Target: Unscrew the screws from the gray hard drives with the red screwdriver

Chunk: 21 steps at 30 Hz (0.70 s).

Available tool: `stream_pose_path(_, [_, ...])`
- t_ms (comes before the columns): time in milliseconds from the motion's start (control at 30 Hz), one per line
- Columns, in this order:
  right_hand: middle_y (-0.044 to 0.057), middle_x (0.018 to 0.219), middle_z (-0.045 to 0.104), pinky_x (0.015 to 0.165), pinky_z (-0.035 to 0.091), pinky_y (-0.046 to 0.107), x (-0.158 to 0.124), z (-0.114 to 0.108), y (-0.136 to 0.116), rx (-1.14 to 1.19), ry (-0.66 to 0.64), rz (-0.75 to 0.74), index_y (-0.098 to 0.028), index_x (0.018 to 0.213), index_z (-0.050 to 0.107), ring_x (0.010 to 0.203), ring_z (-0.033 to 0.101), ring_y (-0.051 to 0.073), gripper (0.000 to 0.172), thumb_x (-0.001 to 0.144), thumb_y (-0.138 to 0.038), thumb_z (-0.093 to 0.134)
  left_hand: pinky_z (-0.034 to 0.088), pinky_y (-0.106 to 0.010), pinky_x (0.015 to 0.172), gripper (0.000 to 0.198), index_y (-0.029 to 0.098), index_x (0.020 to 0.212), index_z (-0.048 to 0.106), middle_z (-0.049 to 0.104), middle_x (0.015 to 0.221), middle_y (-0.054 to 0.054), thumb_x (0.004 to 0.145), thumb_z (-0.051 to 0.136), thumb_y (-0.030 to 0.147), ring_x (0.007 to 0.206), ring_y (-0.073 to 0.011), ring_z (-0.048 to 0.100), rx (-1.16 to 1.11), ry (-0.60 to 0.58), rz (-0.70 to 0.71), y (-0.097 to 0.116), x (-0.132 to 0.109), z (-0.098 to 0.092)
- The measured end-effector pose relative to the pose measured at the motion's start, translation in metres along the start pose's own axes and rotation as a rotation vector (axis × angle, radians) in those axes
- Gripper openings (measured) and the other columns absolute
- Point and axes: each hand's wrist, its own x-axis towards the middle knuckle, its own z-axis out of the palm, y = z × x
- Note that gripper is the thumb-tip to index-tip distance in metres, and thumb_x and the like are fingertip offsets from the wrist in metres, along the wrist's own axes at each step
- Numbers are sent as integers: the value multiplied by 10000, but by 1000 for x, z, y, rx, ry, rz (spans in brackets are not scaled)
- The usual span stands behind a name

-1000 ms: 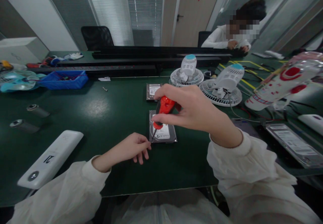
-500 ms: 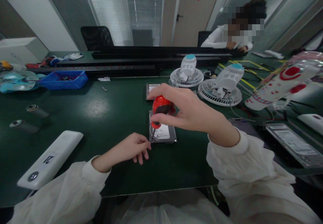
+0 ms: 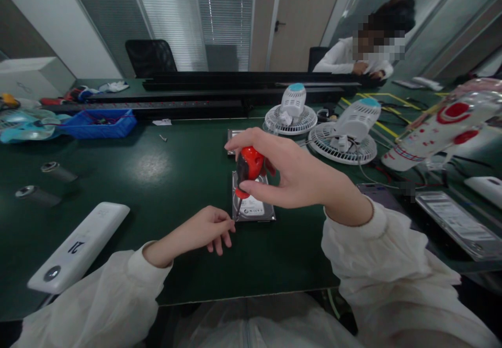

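While the right hand (image 3: pixel 296 175) grips a red-and-black screwdriver (image 3: pixel 253 162), its fingers wrapped about the handle with the thumb pressed low on the near side, the tool stands slightly tilted, shaft down, over the near left corner of a hard drive (image 3: pixel 253 210). That drive lies flat on the green counter (image 3: pixel 188 175), label up, between the two hands and partly hidden by the right one. The left hand (image 3: pixel 214 227) sits at the same corner, its fingers loosely curled, the foremost fingertips close by the shaft's tip — whether they pinch anything, I cannot tell.

Just beyond lies a second drive (image 3: pixel 231 144), largely covered by the right hand. Two white fans (image 3: pixel 355 128) rest farther right, grilles down. Left of the left arm is a white device (image 3: pixel 80 246) marked "21" — and, past it, two metal cylinders (image 3: pixel 60 172).
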Motion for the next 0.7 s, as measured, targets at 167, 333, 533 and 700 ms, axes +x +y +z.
stream_pose_path(167, [29,1087,631,742,500,248,-1,0,-1,33,-5,-10,-143,1289,459,846,599,95,399,907,-221,545,422,-180,403,243,156,879,626,735,700,-24,927,537,377,473,-112,645,-11,-4,-10,0,-1,1])
stream_pose_path(333, [23,1051,631,767,500,249,0,1,-1,10,34,-17,-115,1255,479,840,597,91,389,886,-198,573,405,-180,395,241,159,861,622,725,684,-17,907,553,386,457,-107,630,-6,9,-10,2,-1,1])
stream_pose_path(533, [14,1033,627,766,510,253,-1,0,-4,27,24,8,-115,1271,466,849,605,96,411,877,-180,564,412,-185,402,260,156,869,628,730,690,-24,898,552,403,464,-112,637,-4,8,-13,3,-1,2])
stream_pose_path(700, [13,1013,625,754,506,247,-1,0,-3,41,38,-10,-97,1276,463,833,600,92,421,876,-177,567,410,-191,407,285,157,862,631,729,693,-29,877,574,436,469,-119,640,-7,9,-17,3,-1,2])
